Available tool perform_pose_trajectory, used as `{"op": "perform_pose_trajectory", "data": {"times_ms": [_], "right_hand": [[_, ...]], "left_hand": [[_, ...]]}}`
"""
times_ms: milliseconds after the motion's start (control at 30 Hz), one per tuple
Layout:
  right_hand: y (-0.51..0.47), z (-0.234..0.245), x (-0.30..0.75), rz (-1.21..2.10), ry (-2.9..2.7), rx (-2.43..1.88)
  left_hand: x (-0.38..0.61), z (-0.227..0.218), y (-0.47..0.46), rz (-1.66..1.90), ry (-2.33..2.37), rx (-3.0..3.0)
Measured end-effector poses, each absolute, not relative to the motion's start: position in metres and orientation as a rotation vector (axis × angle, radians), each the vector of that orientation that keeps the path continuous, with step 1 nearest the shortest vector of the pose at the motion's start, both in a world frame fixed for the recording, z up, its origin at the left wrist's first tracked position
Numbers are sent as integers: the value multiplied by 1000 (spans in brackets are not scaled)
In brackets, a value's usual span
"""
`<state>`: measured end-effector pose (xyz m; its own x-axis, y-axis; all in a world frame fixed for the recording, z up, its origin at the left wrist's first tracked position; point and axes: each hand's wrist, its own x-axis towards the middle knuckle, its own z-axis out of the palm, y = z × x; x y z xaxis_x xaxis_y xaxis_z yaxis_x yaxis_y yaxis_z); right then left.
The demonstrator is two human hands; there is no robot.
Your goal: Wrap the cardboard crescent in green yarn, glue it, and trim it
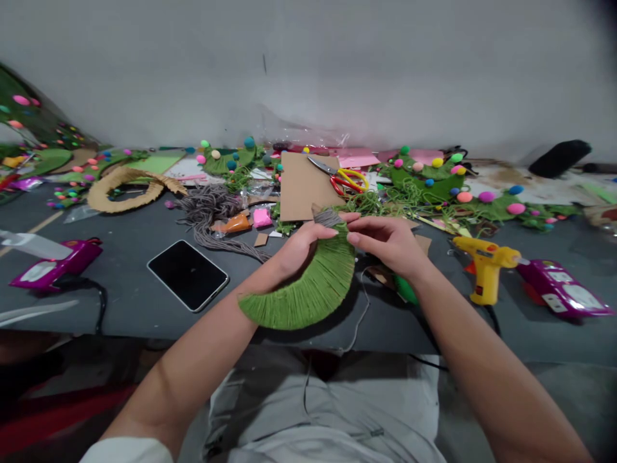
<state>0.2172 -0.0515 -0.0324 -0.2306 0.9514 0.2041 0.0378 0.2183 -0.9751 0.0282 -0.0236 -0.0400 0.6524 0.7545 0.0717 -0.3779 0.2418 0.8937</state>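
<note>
A curved crescent piece wound in green yarn (308, 289) sits in front of me over the table edge. My left hand (301, 247) grips its upper end, where a band of grey yarn (329, 218) is wrapped. My right hand (388, 243) pinches that grey yarn at the same end, fingers pressed together. A thin grey strand (359, 315) hangs down from the piece toward my lap.
A black phone (187, 274) lies at the left, a loose grey yarn bundle (207, 212) behind it. A yellow glue gun (484, 270) stands at the right beside a purple power strip (562, 289). Scissors (340, 175), brown cardboard (303, 186), a bare cardboard ring (123, 190) and pompom-covered green pieces (434, 177) crowd the back.
</note>
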Motion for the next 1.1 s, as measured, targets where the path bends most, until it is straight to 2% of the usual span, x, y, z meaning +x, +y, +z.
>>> {"op": "perform_pose_trajectory", "data": {"times_ms": [233,467,667,1100], "right_hand": [[-50,-35,218,1237,-1471,-1021],[-47,-35,223,860,-1613,-1219],[-45,-37,226,729,-1677,-1193],[-41,-36,225,873,-1632,-1190]], "left_hand": [[19,-35,-25,707,581,1264],[2,-31,-16,532,697,1592],[5,-34,-17,490,661,1610],[6,-31,-22,561,702,1513]]}}
